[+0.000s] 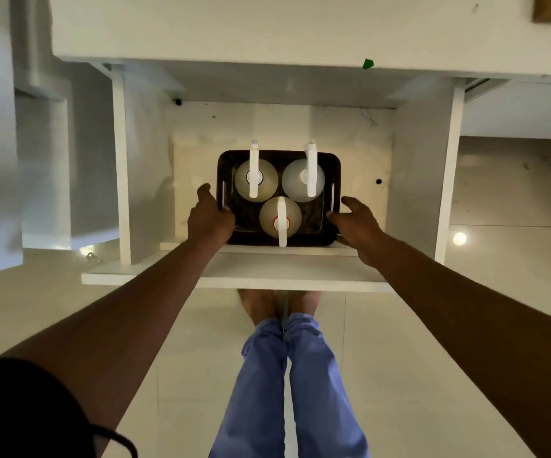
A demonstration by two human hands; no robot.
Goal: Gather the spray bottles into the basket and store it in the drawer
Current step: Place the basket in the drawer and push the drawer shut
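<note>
A dark brown basket [279, 155] sits inside an open white drawer [300, 279], seen from straight above. Three spray bottles stand upright in it: one at the back left [269, 183], one at the back right [295, 180] and one at the front middle [269, 218], each with a white trigger head. My left hand [209, 219] grips the basket's left side. My right hand [356, 221] holds its right front corner. Both arms reach down into the drawer.
The drawer's white front panel lies just beyond my feet [279, 305] on a pale tiled floor. White cabinet sides [120, 166] flank the drawer. The countertop edge [267, 44] with a green tape mark [367, 63] overhangs the back. Another cabinet unit [46, 180] stands at the left.
</note>
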